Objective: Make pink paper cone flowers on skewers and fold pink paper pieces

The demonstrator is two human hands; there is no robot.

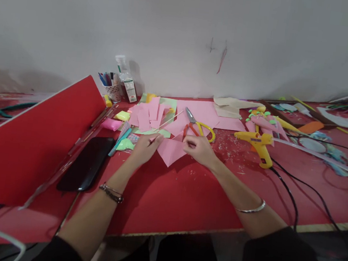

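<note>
A pink paper (170,152) with a pointed lower corner lies between my two hands over the red table. My left hand (148,145) is closed in a pinch at the paper's left corner. On the other side, my right hand (199,149) has its fingers curled closed at the paper's right corner. Just beyond the hands lie scissors (200,127) with yellow and orange handles. A thin wooden stick (170,120) slants above the left hand, near cut pink strips (144,118).
A yellow glue gun (259,146) with black cables lies right. At left are a black phone (86,164) and a tilted red board (39,143). Farther back stand a pen cup (113,91) and a clear bottle (128,83). Pink cones (265,124) lie back right.
</note>
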